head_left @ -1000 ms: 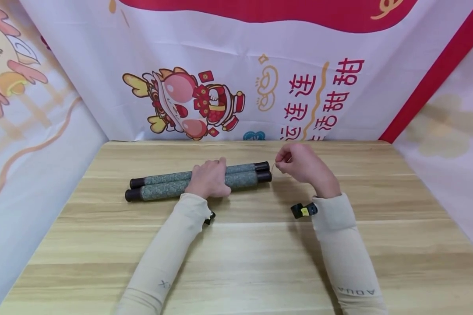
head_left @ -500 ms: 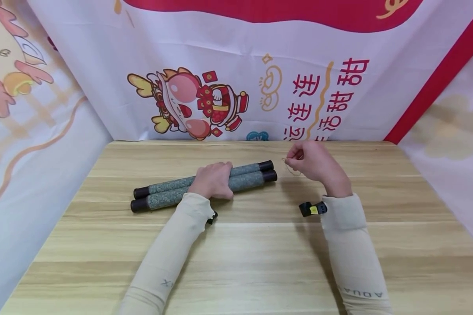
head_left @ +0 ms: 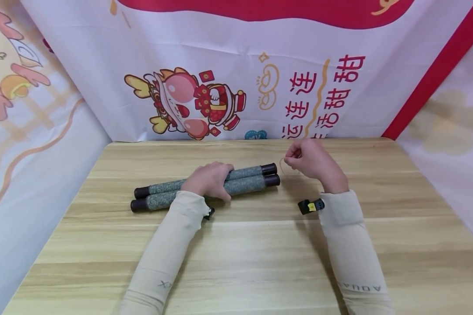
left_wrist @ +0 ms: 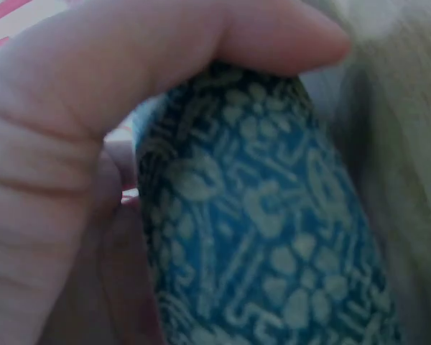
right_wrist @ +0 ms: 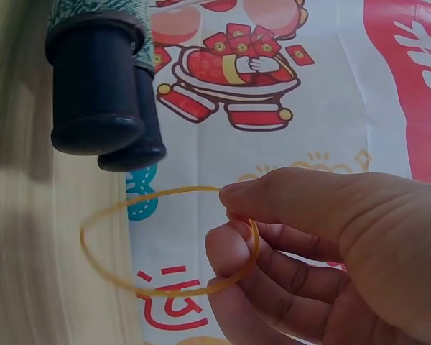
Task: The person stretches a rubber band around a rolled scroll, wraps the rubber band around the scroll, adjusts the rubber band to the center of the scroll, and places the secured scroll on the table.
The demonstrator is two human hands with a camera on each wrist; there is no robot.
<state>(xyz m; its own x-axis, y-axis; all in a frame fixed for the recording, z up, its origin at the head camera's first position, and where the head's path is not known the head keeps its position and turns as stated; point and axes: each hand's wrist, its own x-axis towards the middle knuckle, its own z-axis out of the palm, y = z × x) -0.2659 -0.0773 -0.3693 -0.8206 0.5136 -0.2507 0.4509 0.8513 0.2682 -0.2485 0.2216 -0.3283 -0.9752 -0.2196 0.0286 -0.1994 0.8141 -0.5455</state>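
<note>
Two rolled scrolls (head_left: 244,184) in blue-green floral fabric with dark end caps lie side by side on the table, slanting up to the right. My left hand (head_left: 210,180) grips them around the middle from above; in the left wrist view its thumb (left_wrist: 287,39) curls over the patterned fabric (left_wrist: 273,215). Just off the scrolls' right ends, my right hand (head_left: 313,161) pinches a thin yellow rubber band (right_wrist: 165,293) between thumb and finger. The band hangs as a loose loop, apart from the dark end caps (right_wrist: 97,93).
A light wood-grain table (head_left: 236,267) bears everything. Behind it hangs a white and red printed cloth (head_left: 205,43), close beyond the hands. More printed cloth (head_left: 35,144) stands at the left side.
The rubber band, earlier close against the scrolls' right ends, is now apart from them. My right hand has moved slightly right. The scrolls' left ends have shifted a little toward me.
</note>
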